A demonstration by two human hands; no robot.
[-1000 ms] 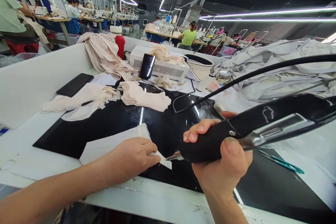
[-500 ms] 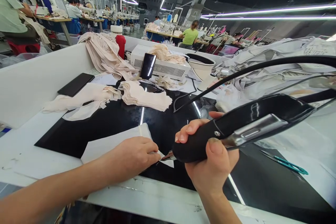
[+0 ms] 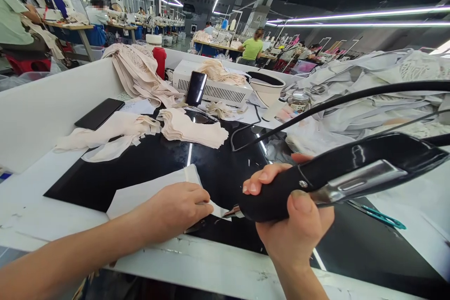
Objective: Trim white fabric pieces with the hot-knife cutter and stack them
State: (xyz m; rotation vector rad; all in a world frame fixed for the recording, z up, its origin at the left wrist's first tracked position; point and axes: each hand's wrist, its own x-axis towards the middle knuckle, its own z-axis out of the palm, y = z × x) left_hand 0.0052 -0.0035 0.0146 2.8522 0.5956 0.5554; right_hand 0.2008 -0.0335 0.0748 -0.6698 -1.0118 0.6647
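A glossy black sheet (image 3: 225,173) covers the middle of the white table (image 3: 211,267); strips of ceiling light (image 3: 351,14) mirror across it. Behind lies a workshop with rows of sewing machines (image 3: 225,35) and a seated person in a green top (image 3: 252,50). Pale fabric heaps up (image 3: 386,70) on the right, and a cut cream stack (image 3: 193,129) rests on the black sheet.

At the back, a cream tub (image 3: 269,91) shows a dark interior — its contents cannot be told. A lidded glass jar (image 3: 298,102) stands beside it, and cream scraps (image 3: 220,71) lie on a white vented box (image 3: 186,75).

The white piece (image 3: 140,198) lies near the front edge, partly over the black sheet, its border pinched in the fingertips of the left hand (image 3: 179,208). The right hand (image 3: 302,225) wraps around a black corded tool (image 3: 326,171) — its metal tip (image 3: 234,212) at the piece's right corner.
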